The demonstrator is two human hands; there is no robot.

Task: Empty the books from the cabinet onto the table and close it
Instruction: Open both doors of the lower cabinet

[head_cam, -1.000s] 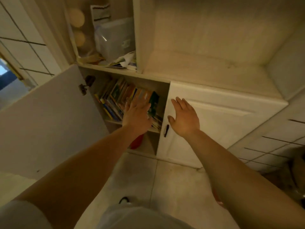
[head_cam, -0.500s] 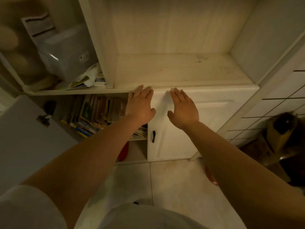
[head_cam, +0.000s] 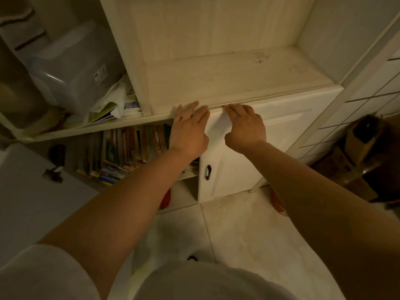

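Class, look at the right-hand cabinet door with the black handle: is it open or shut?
Shut. The right cabinet door sits flush in its frame, black handle facing out, while the left door is swung wide, exposing books.

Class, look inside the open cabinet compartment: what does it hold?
Books stand in a row on its shelf; the left hand covers the rightmost ones. Something red sits below, mostly hidden.

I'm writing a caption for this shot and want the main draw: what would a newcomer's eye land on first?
First, the two bare arms reaching in from below, the left hand and right hand raised with fingertips at the front edge of the bare shelf. Next, the row of colourful books in the open compartment at lower left, its door swung wide beside the closed door.
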